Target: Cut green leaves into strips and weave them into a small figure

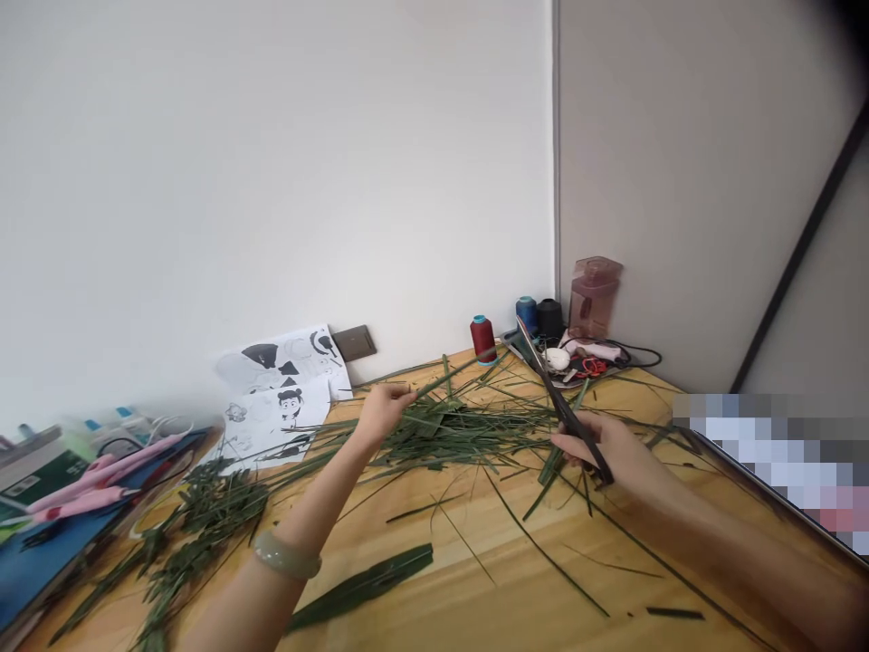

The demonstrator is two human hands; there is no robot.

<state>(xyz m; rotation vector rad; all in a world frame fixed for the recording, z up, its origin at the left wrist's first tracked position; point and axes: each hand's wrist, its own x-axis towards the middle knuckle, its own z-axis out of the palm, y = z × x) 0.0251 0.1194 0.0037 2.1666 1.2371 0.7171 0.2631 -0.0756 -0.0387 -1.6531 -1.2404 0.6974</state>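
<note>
My left hand (386,409), with a pale bangle (286,555) on its wrist, pinches one end of a long green leaf strip (452,369) that points up and to the right. In my right hand (597,444) is a pair of scissors (558,398) with dark handles, blades pointing up and away. Whether the blades are parted is hard to tell. Between and beyond both hands lies a loose pile of green leaf strips (448,435). A wider leaf piece (367,584) rests on the table nearer me.
Printed drawings (275,412) lean at the wall beside a wall socket (354,342). A red thread spool (483,341), blue spool (526,313), black spool (549,320) and pinkish bottle (594,297) stand at the back. Leaf bunches (210,512) and pink glue guns (101,480) lie left.
</note>
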